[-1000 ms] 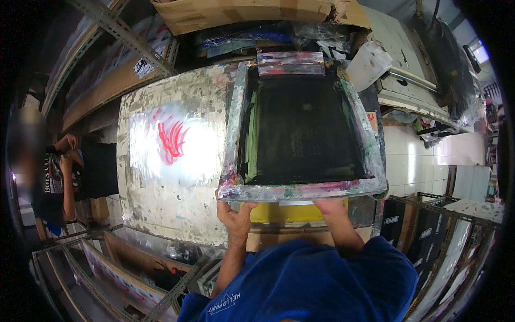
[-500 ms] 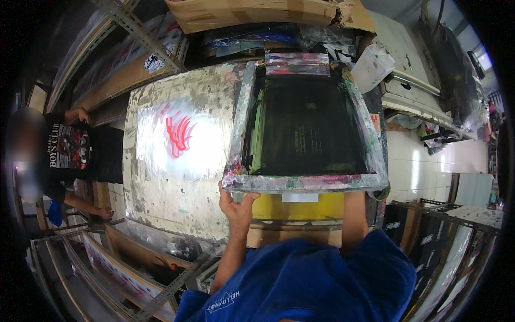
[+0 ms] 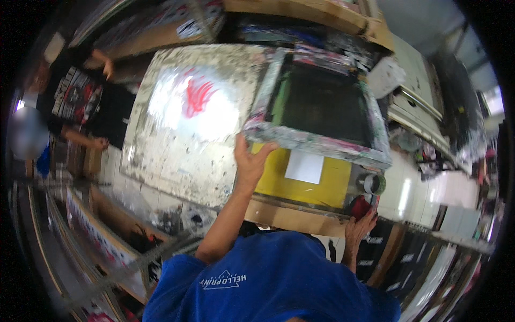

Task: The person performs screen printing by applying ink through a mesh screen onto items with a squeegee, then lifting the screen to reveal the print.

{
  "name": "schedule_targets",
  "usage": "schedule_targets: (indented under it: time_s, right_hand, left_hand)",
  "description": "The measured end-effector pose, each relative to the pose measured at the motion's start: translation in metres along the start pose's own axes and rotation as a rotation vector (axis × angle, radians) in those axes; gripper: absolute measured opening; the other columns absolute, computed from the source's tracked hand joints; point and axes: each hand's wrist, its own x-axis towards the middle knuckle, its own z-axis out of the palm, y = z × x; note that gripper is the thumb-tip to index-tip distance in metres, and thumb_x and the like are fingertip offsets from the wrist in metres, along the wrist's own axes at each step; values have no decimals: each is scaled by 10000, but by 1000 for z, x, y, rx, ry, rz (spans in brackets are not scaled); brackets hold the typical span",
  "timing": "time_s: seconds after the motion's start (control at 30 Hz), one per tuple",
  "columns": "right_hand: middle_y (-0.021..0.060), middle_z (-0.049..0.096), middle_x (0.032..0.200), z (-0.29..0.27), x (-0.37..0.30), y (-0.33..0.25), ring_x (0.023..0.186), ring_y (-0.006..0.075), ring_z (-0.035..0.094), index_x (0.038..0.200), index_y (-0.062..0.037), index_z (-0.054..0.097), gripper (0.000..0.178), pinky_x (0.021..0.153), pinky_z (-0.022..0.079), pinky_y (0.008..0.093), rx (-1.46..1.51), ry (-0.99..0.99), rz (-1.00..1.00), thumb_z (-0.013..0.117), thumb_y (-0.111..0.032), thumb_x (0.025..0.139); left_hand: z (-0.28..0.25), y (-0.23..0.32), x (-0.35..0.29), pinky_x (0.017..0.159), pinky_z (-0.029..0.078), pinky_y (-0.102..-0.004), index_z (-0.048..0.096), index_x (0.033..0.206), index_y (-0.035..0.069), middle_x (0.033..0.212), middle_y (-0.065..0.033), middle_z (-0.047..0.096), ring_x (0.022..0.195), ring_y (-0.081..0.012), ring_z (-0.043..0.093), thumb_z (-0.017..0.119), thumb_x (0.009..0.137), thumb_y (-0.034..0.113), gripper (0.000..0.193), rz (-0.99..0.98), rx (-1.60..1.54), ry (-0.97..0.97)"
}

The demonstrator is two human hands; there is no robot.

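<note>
A screen printing frame (image 3: 316,140) with a paint-smeared rim and dark mesh is tilted up over a yellow board. My left hand (image 3: 250,161) grips its near left corner, thumb along the near rim. A white paper square (image 3: 304,167) lies on the yellow board (image 3: 268,180), below the raised edge. My right hand (image 3: 360,232) is at the table's near right corner, fingers apart, next to a dark red rounded thing (image 3: 360,206) whose kind I cannot make out. A jar (image 3: 371,184) stands just beyond it.
Left of the frame, a stained pale tabletop (image 3: 177,166) carries a shiny sheet with red strokes (image 3: 198,96). Another person in a black shirt (image 3: 80,96) stands at the far left. Metal racks (image 3: 155,255) flank me, and a cardboard box (image 3: 300,13) sits at the back.
The frame's near edge has risen, showing more yellow board and the paper. My right hand has come out from beneath the frame to the near right corner. The view has turned and shifted.
</note>
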Motion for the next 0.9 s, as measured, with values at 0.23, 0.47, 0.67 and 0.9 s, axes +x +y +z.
schedule_targets:
  time_s: [0.23,0.47,0.67,0.9]
  right_hand:
    - [230,413,1425,-45,89,-90,1358,443,305,1407,6,384,696,1104,197,601,90,483,-430,580,-354,845]
    - [188,513,1372,-16,203,-122,1284,373,435,1402,-56,471,840,1044,310,578,-345,631,-638,624,-564,751]
    - [166,555,1305,-49,210,-147,1253,344,483,1345,-31,504,771,962,384,558,-593,667,-671,680,-475,741]
    - [171,554,1287,-45,238,-130,1154,358,543,1343,-23,495,799,953,403,537,-569,696,-667,700,-501,737]
  left_hand:
    - [1,-1,-3,907,436,-392,484,1345,-3,1102,-147,600,999,-278,560,877,668,275,831,150,203,76]
    - [-43,14,-32,800,462,-417,289,1489,-9,982,-171,602,864,-318,581,804,743,345,973,112,-69,11]
    - [-158,-40,-166,682,478,-328,622,1145,-29,876,-112,626,755,-237,611,679,862,81,309,202,30,779]
    - [-236,-241,-225,832,488,-385,590,1181,-5,1140,-177,590,942,-293,589,733,836,218,435,-590,266,1035]
